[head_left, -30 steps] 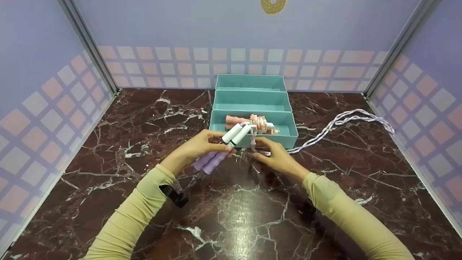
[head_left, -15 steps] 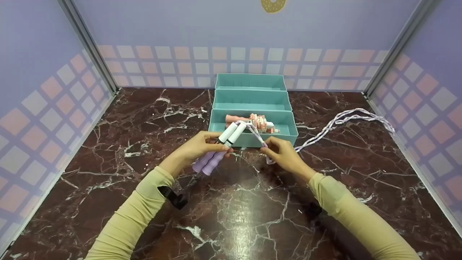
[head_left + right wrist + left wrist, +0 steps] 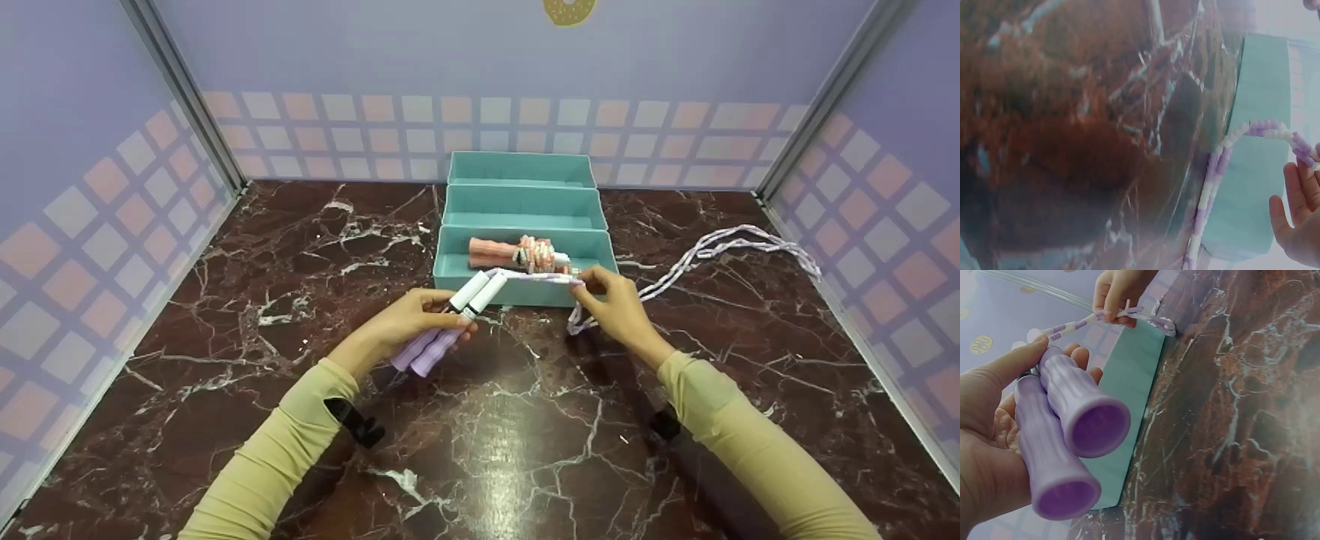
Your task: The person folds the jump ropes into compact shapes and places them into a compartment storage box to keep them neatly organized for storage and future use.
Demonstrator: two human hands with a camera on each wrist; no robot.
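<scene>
Over the marbled desk [image 3: 495, 450], by the front teal bin [image 3: 525, 294] | my left hand [image 3: 412, 319] grips both purple-and-white jump-rope handles [image 3: 429, 349] | my right hand [image 3: 621, 309] pinches their beaded cord [image 3: 536, 277], which trails rightward | coral jump rope [image 3: 491, 249] inside bin

Room to pass over tabletop [image 3: 510, 435], lower centre between sleeves [image 3: 270, 450]. In the way: teal box [image 3: 517, 294] centre, beaded rope [image 3: 681, 264] centre right.
</scene>
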